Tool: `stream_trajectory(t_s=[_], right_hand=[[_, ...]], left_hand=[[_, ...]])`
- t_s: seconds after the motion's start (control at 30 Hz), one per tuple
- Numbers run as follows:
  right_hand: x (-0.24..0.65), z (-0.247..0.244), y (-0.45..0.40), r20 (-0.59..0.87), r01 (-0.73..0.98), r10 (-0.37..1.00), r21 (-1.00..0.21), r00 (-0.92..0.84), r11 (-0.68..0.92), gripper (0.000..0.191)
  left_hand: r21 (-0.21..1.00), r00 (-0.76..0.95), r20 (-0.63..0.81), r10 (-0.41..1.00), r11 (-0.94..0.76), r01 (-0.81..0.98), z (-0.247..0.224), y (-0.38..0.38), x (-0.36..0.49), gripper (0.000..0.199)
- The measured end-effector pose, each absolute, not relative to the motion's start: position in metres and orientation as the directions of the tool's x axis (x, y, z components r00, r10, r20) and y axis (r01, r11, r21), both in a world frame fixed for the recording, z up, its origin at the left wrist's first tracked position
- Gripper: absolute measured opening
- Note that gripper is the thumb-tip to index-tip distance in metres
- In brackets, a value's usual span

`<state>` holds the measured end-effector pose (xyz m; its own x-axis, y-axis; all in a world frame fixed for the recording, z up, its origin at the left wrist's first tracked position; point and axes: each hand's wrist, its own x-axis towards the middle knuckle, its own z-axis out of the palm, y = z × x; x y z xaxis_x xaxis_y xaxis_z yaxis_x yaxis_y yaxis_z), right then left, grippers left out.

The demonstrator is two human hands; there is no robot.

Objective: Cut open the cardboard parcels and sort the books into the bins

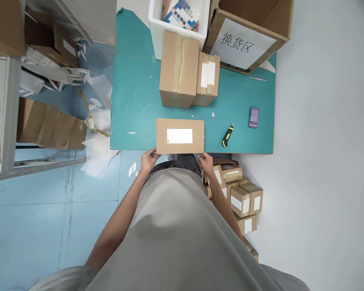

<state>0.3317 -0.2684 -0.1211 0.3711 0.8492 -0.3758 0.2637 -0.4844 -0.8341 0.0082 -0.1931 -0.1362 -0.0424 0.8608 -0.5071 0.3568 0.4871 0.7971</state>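
Note:
A closed cardboard box point(180, 146) with a white label lies at the near edge of the green table point(133, 109). My left hand point(148, 160) grips its near left corner, fingers pressed together at the edge. At the near right corner, my right hand point(206, 161) holds the same box between thumb and fingers. Beyond it stand a larger taped box point(180, 66) and a smaller labelled box point(206, 79), side by side. A black and yellow utility knife point(227, 136) lies right of the held box, and a purple, blurred item point(254, 117) is farther right.
At the table's back are a white bin point(178, 28) with printed packets and an open carton point(245, 44) bearing a paper sign. Small boxes point(240, 200) are piled below right. A shelf point(10, 117), cartons and scattered paper point(98, 157) are on the left.

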Motion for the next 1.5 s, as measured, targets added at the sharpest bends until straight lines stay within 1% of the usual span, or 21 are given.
stream_trajectory(t_s=[0.13, 0.23, 0.3, 0.4, 0.47, 0.57, 0.67, 0.77, 0.83, 0.93, 1.03, 1.13, 1.23, 1.33, 1.4, 1.43, 1.5], right_hand=[[0.333, -0.108, -0.263, -0.358, 0.293, 0.848, -0.825, 0.39, -0.483, 0.043], [0.339, -0.089, -0.253, -0.297, 0.317, 0.856, -0.836, 0.423, -0.447, 0.048], [0.341, -0.073, -0.243, -0.231, 0.32, 0.857, -0.857, 0.46, -0.403, 0.052], [0.341, -0.048, -0.227, -0.161, 0.335, 0.861, -0.875, 0.482, -0.351, 0.055], [0.339, -0.036, -0.219, -0.139, 0.354, 0.867, -0.873, 0.478, -0.335, 0.055], [0.334, -0.028, -0.209, -0.122, 0.366, 0.859, -0.868, 0.497, -0.335, 0.053], [0.327, -0.037, -0.203, -0.121, 0.404, 0.85, -0.84, 0.512, -0.363, 0.047], [0.319, -0.053, -0.203, -0.106, 0.468, 0.856, -0.8, 0.507, -0.376, 0.04], [0.314, -0.063, -0.206, -0.073, 0.498, 0.858, -0.788, 0.508, -0.362, 0.038], [0.308, -0.071, -0.213, -0.033, 0.536, 0.862, -0.771, 0.506, -0.344, 0.038], [0.304, -0.076, -0.217, -0.01, 0.546, 0.865, -0.771, 0.502, -0.326, 0.04], [0.307, -0.082, -0.22, 0.005, 0.517, 0.855, -0.798, 0.519, -0.309, 0.044], [0.324, -0.087, -0.226, 0.003, 0.483, 0.818, -0.808, 0.575, -0.337, 0.049], [0.356, -0.091, -0.235, -0.04, 0.429, 0.77, -0.811, 0.637, -0.397, 0.055], [0.381, -0.092, -0.241, -0.089, 0.404, 0.752, -0.798, 0.654, -0.446, 0.059], [0.392, -0.093, -0.244, -0.112, 0.404, 0.746, -0.783, 0.657, -0.473, 0.061], [0.409, -0.093, -0.248, -0.147, 0.415, 0.747, -0.755, 0.648, -0.508, 0.062]], left_hand=[[0.793, -0.022, -0.508, 0.861, 0.477, 0.379, -0.129, -0.185, 0.005, 0.042], [0.804, -0.024, -0.498, 0.867, 0.473, 0.36, -0.113, -0.179, 0.005, 0.046], [0.837, -0.032, -0.442, 0.896, 0.425, 0.344, -0.094, -0.175, 0.009, 0.046], [0.875, -0.066, -0.306, 0.95, 0.308, 0.373, -0.058, -0.165, 0.018, 0.049], [0.856, -0.115, -0.237, 0.965, 0.263, 0.444, -0.034, -0.157, 0.024, 0.053], [0.777, -0.172, -0.186, 0.967, 0.252, 0.576, -0.012, -0.141, 0.029, 0.054], [0.696, -0.161, -0.219, 0.962, 0.269, 0.665, -0.017, -0.127, 0.03, 0.049], [0.651, -0.151, -0.28, 0.948, 0.303, 0.696, -0.038, -0.12, 0.029, 0.045], [0.662, -0.17, -0.288, 0.942, 0.325, 0.676, -0.052, -0.122, 0.029, 0.047], [0.711, -0.184, -0.258, 0.948, 0.315, 0.629, -0.062, -0.129, 0.028, 0.05], [0.74, -0.172, -0.215, 0.961, 0.275, 0.614, -0.059, -0.137, 0.028, 0.049], [0.735, -0.159, -0.214, 0.964, 0.266, 0.623, -0.047, -0.141, 0.033, 0.046], [0.769, -0.094, -0.206, 0.974, 0.221, 0.6, -0.028, -0.147, 0.05, 0.044], [0.833, 0.06, -0.142, 0.988, 0.087, 0.546, -0.004, -0.157, 0.083, 0.044], [0.842, 0.227, -0.077, 0.971, -0.058, 0.536, 0.014, -0.166, 0.114, 0.046], [0.827, 0.336, -0.045, 0.941, -0.154, 0.54, 0.024, -0.171, 0.13, 0.048], [0.761, 0.538, -0.004, 0.843, -0.347, 0.548, 0.042, -0.179, 0.162, 0.054]])
